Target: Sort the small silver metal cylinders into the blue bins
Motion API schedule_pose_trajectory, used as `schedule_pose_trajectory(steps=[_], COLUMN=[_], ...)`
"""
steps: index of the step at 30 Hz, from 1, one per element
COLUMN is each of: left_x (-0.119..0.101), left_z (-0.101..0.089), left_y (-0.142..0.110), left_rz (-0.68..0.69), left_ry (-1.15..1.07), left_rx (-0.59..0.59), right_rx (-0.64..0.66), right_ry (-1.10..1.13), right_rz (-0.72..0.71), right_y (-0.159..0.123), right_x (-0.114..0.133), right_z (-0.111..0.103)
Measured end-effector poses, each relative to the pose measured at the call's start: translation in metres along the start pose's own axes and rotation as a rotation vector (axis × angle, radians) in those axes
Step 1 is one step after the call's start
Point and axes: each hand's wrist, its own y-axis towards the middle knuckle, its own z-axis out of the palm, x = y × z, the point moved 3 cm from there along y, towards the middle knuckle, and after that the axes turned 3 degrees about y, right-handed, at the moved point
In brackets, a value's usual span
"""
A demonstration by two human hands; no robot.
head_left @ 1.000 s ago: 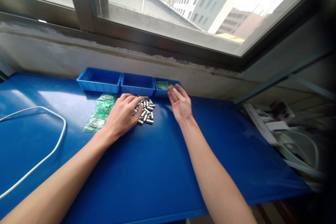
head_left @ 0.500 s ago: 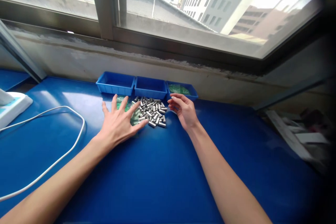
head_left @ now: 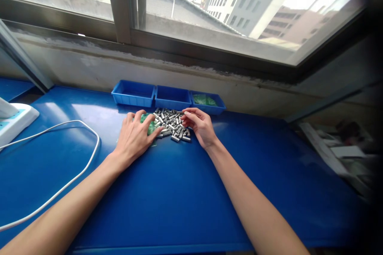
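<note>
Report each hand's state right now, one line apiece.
Left hand: open, curved over the green plastic.
Right hand: fingers bent at the metal pieces; open, closed or holding cannot be told.

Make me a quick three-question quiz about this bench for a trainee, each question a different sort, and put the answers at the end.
1. Multiple choice: which of the three blue bins in the row, as seen here, holds green packaging? A) left, B) middle, C) right
2. True or false: the fingers of the right hand are at the pile of small metal pieces.
3. Fill in: the loop of white cable lies on the table to the ____ of the left hand.

Key: 1 C; 2 true; 3 left.
</note>
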Motion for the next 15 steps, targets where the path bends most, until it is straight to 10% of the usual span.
schedule_pose_trajectory(steps=[15], left_x=[0.001], left_z=[0.002], left_y=[0.011], left_rz=[-0.010], left_ry=[0.007], left_rx=[0.044], right_rx=[0.032], right_ry=[0.040], right_rz=[0.010], right_y=[0.001], right_x=[-0.004], right_z=[-0.001])
